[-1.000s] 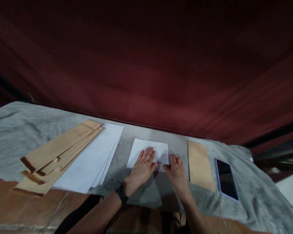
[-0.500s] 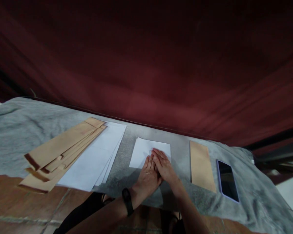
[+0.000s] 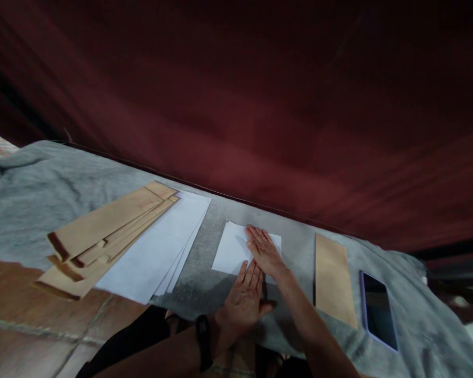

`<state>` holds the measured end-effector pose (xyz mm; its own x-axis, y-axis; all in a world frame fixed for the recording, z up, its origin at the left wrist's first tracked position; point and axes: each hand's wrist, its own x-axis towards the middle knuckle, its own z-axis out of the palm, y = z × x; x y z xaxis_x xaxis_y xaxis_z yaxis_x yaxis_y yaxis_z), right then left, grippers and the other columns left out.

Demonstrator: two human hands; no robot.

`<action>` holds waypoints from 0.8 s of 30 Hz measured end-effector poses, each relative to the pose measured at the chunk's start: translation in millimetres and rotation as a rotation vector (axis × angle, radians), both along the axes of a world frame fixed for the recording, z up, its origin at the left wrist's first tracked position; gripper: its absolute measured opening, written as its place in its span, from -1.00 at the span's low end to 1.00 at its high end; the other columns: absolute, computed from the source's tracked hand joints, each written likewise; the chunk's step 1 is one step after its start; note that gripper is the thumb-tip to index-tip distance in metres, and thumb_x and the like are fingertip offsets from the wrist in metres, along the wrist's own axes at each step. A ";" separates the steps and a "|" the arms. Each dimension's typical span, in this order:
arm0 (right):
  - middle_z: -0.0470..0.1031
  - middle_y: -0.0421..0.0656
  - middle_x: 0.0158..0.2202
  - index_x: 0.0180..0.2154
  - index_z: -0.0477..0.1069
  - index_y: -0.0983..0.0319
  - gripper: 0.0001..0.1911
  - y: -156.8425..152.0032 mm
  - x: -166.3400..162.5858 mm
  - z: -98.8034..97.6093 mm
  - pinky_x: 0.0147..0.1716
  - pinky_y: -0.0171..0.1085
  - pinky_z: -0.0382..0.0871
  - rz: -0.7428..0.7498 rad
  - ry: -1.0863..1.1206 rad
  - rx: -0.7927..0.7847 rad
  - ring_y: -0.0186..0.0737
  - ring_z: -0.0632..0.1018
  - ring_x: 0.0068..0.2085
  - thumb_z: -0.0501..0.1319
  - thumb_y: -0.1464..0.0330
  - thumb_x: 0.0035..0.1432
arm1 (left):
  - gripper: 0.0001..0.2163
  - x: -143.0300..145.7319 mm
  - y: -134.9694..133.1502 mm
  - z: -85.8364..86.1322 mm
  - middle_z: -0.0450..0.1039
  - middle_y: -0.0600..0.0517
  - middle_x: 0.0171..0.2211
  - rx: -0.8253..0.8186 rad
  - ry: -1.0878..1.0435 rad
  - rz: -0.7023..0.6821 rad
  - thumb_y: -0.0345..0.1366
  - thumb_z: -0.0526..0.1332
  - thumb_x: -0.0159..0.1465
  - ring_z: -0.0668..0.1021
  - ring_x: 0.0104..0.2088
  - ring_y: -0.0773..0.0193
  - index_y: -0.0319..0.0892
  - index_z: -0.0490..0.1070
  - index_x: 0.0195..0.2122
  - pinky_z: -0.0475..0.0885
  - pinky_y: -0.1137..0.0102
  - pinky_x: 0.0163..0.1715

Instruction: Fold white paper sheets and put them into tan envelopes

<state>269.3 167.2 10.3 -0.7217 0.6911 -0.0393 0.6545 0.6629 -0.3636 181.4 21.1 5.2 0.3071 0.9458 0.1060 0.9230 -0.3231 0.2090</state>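
A folded white sheet of paper (image 3: 229, 251) lies on the grey cloth in front of me. Flat on its right half rests my right hand (image 3: 263, 249), fingers stretched out and pointing to the upper left. My left hand (image 3: 246, 294), also flat with its thumb out to the side, touches the sheet's near edge with its fingertips, just below the right hand. Neither hand grips anything. Part of the sheet's right side is hidden beneath the right hand.
To the left, several brown envelopes (image 3: 114, 215) overlap a stack of white sheets (image 3: 157, 252). On the right lie a single brown envelope (image 3: 333, 278) and a phone (image 3: 378, 310). The grey cloth (image 3: 63, 184) meets a dark red curtain (image 3: 236, 121) behind.
My right hand has slid up and away over the paper. The left hand has drawn back toward me, so the hands overlap less. The view has tilted slightly.
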 end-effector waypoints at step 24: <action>0.02 -0.15 0.45 0.42 0.02 0.21 -0.43 -80.0 37.2 -4.1 0.44 0.04 -0.15 -0.136 0.004 0.099 -0.19 0.05 0.46 -0.25 0.20 0.50 | -0.44 -28.2 23.1 -4.9 0.14 -0.28 0.39 0.104 0.031 0.174 -0.29 -0.06 0.37 0.14 0.42 0.00 -0.39 0.11 0.38 0.02 0.01 0.38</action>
